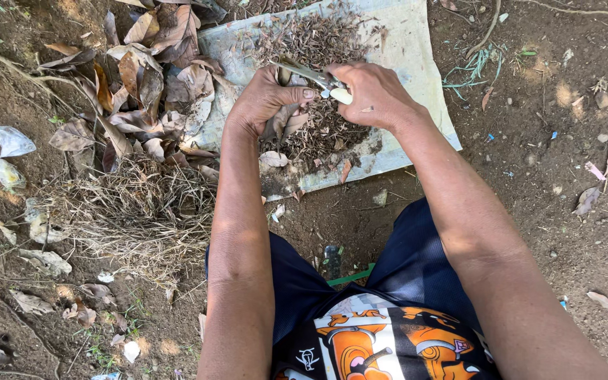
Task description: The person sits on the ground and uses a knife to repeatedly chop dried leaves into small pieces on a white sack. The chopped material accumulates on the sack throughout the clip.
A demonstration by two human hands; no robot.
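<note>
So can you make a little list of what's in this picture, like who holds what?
left hand: grips a bunch of dry leaves
right hand: holds scissors, blades at the bunch
under the hands: pale sheet with a heap of cut leaf bits
beside the sheet: pile of whole dry leaves
ground: bare soil

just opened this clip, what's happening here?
A person crouches over bare dirt, seen from a head camera. The left hand grips a bunch of dry brown leaves. The right hand holds scissors with pale handles, blades pointing toward the left hand at the top of the bunch. Below the hands, a pale sheet on the ground carries a heap of small cut leaf bits. A loose pile of whole dry leaves lies to the left of the sheet.
</note>
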